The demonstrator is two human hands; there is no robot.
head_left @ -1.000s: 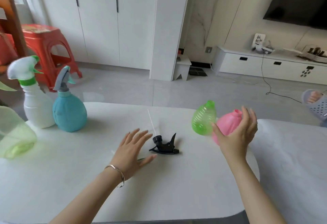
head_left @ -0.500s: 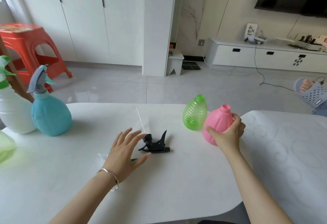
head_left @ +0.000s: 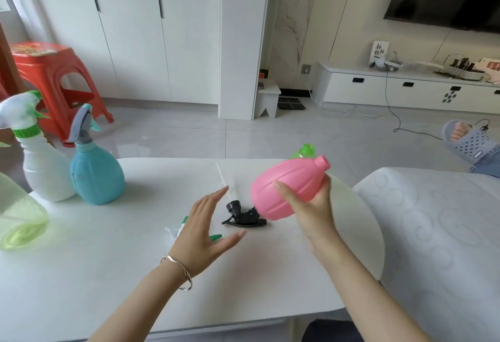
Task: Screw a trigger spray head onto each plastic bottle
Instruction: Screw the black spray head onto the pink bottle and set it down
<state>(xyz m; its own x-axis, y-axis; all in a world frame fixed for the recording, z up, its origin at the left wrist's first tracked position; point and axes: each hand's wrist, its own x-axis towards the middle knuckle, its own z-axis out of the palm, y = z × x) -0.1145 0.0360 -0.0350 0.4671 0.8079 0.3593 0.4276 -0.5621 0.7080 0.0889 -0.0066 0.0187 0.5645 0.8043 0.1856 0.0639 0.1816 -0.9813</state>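
- right hand (head_left: 311, 206) grips the pink bottle (head_left: 284, 190) at centre right of the frame, thumb across its ribbed side and fingers curled behind it below the neck.
- left hand (head_left: 201, 236) hovers at centre frame with fingers straight and spread, palm turned toward the bottle, holding nothing.
- white table (head_left: 108, 274) fills the lower half of the frame; a second white surface with a swirl pattern (head_left: 433, 233) sits just beside it at lower right.
- red stool (head_left: 48, 71) stands on the floor at upper left, behind the table.
- the pink bottle is tilted, its open neck pointing to the upper right and its base low toward the table; i cannot tell whether the base touches the tabletop.
- white bottle (head_left: 46, 171) stands upright at far left with a white and green trigger head already on it.
- blue bottle (head_left: 94, 174) stands upright just right of the white one, touching or nearly so, with a grey trigger head fitted.
- pale green translucent bottle (head_left: 19, 222) lies on its side at the left edge, partly cut off by the frame.
- green bottle (head_left: 304, 151) is mostly hidden behind the pink one; only its open neck and shoulder show.
- black trigger spray head (head_left: 242, 216) lies on the table between the two hands, just beside the pink bottle's base, with a clear dip tube (head_left: 220, 176) running up from it.
- green and white spray head (head_left: 215, 237) lies mostly hidden under the left hand.
- silver bracelet (head_left: 178, 268) circles the left wrist.
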